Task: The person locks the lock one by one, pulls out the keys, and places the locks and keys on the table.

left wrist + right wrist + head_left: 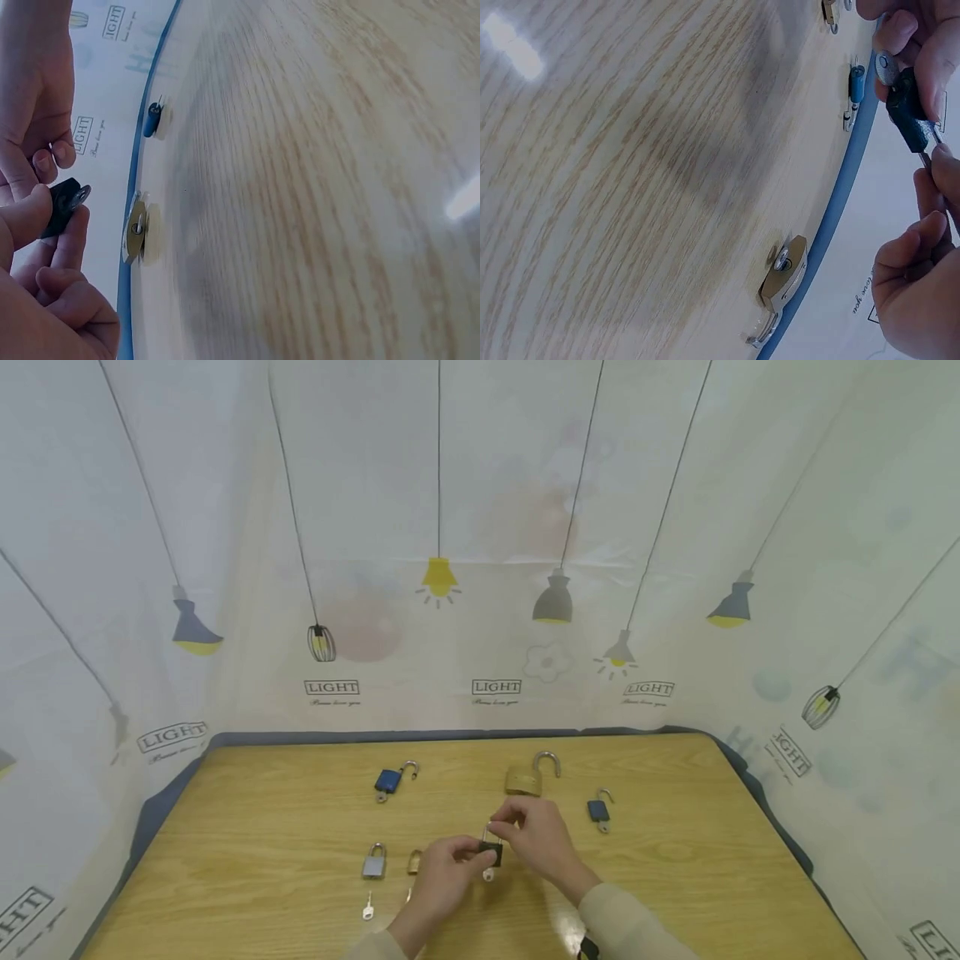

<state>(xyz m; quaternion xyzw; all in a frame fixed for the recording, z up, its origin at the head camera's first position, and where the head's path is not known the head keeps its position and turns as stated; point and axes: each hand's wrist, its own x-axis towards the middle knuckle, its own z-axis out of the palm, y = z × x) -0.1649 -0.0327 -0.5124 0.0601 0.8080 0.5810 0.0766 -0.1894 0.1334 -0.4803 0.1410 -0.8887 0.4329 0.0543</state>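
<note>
A small black padlock (494, 849) is held above the table (690, 868), between two hands.
The left hand (446, 875) pinches its body with thumb and fingers; the right hand (538, 839) pinches the shackle (485, 835). It seems light, rigid, not fragile, perhaps slightly slippery; the body's sides look best for holding, away from the key (489, 876).

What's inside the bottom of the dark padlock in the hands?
A key sits in the dark padlock, its flat silvery head sticking out. The padlock's body covers the key's blade and the lock's workings, so those cannot be seen.
</note>
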